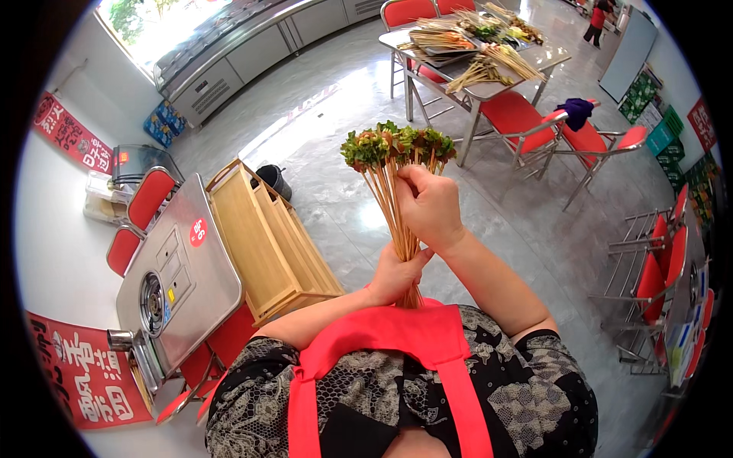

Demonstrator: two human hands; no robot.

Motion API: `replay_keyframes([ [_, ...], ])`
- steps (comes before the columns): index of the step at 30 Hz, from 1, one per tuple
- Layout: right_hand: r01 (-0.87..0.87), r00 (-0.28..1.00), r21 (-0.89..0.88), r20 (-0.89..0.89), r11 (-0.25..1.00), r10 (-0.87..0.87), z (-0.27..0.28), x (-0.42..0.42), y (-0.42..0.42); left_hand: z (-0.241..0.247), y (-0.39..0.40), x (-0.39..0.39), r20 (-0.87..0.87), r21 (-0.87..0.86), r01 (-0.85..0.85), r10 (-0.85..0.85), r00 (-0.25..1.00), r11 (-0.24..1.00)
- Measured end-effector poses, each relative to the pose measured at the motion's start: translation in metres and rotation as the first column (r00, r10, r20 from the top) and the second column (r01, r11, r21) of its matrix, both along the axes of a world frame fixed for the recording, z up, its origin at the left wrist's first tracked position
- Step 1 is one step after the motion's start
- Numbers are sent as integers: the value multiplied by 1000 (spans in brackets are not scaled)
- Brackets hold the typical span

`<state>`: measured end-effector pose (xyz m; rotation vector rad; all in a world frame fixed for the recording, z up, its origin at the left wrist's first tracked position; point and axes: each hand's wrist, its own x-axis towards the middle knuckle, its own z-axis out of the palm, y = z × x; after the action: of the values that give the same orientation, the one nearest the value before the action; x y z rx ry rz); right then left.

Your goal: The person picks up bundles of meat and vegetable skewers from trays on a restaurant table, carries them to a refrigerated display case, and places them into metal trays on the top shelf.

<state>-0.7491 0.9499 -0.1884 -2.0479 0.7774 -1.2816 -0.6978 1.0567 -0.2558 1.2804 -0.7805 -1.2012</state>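
A bundle of wooden skewers (385,197) stands upright before my chest, its top ends covered with leafy green and reddish pieces of food. My left hand (395,275) is wrapped around the lower part of the sticks. Higher up, just under the leafy tops, the bent fingers of my right hand (429,200) touch the sticks; whether they pinch one of them is hidden behind the hand. A red apron covers part of my patterned top.
Beyond the bundle, a metal table (550,54) bears trays and piles of skewers, with red folding chairs (518,120) beside it. To the left are a wooden shelf unit (252,229), a black bucket (275,180) and a steel table with a built-in burner (215,275). A person (596,24) stands far off.
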Motion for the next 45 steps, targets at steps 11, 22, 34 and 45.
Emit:
replay_keyframes([
  [11, 61, 986, -221, -137, 973, -93, 10, 115, -120, -2, -130, 113, -181, -9, -75, 72, 981, 997],
  [22, -69, 998, -34, 10, 997, 69, 10, 241, -207, 1, -211, 230, -213, 13, -148, 147, 966, 989],
  [34, -164, 984, -40, -79, 986, 160, 9, 330, -322, 7, -314, 310, -71, -8, -311, 309, 948, 950],
  [45, -450, 893, 334, 180, 828, 412, 16, 417, -451, 14, -443, 391, 41, -4, -403, 403, 914, 915],
])
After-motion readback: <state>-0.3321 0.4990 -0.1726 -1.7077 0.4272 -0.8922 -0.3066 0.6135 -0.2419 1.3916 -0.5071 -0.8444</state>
